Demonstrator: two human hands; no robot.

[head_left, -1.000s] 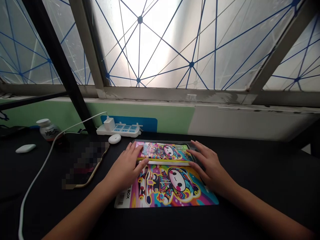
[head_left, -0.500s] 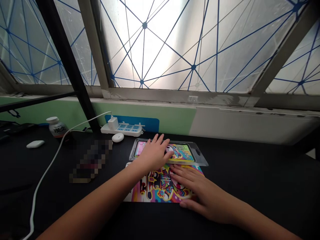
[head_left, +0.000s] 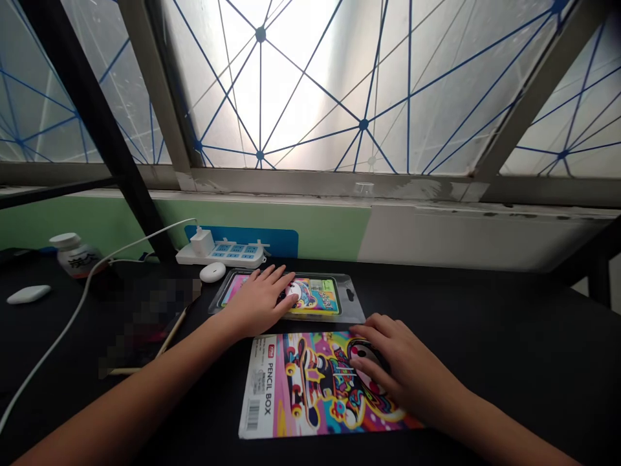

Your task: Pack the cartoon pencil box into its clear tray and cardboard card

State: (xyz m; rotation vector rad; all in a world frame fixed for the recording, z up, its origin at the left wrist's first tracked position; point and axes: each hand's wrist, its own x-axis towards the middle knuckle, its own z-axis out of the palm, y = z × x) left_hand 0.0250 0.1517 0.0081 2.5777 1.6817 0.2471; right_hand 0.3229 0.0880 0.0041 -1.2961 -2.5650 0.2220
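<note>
A colourful printed card (head_left: 301, 388) marked PENCIL BOX lies flat on the black table near me. Behind it lies a clear plastic blister pack (head_left: 349, 304) holding a colourful pencil box (head_left: 317, 296). My left hand (head_left: 259, 303) rests flat on the blister pack with its fingers stretched out. My right hand (head_left: 395, 369) lies flat on the right part of the card, fingers spread.
A white power strip (head_left: 228, 254) with a charger and a white cable (head_left: 58, 336) sits by the wall. Near it are a small white oval case (head_left: 212, 272), a white-capped bottle (head_left: 75, 255), another white case (head_left: 28, 294) and a pencil (head_left: 165, 343). A window frame rises behind.
The card has slid toward me, out from under the blister pack, with my right hand on it. My left hand stays on the pack. My view shifted slightly.
</note>
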